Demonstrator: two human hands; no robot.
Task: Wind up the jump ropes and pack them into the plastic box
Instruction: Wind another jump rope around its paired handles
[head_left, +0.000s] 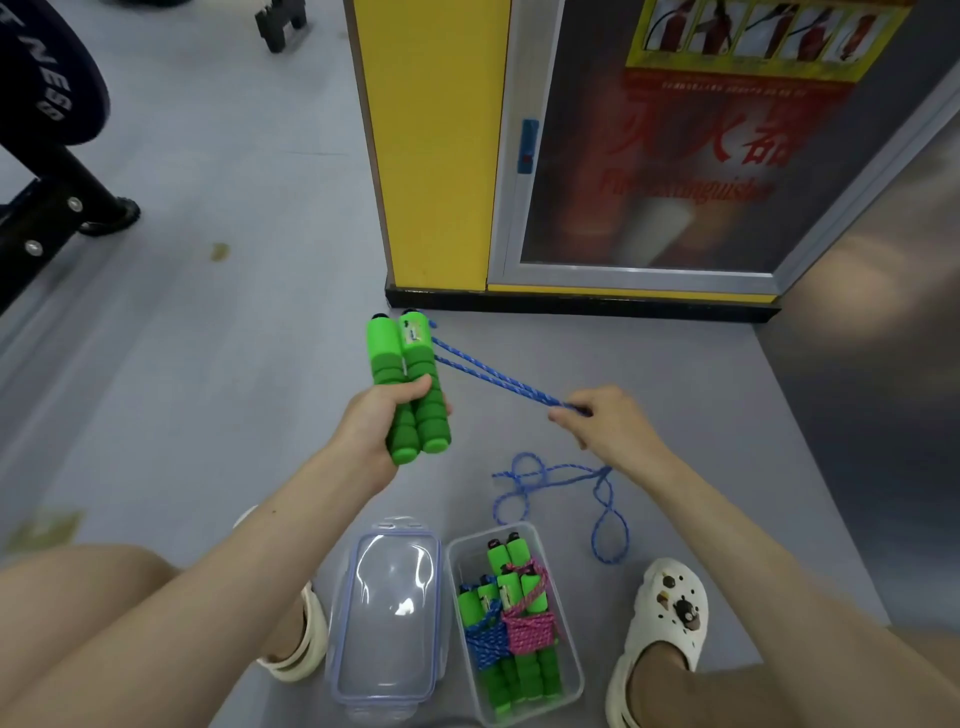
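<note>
Head view. Left hand (371, 421) grips both green handles (410, 382) side by side, centre frame. Right hand (605, 423) pinches the doubled blue rope (498, 382), taut from the handle tops. Slack (561, 493) lies looped on the floor below. Box (569, 680), bottom centre, holds wound ropes; lid (387, 608) to its left. Judgement: wrap with steady tension, turns close together, feeding slack so loops don't knot.

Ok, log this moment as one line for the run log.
left hand: grips both green handles | right hand: pinches blue rope taut | slack: on floor | plastic box: wound ropes inside | lid: beside box
</note>
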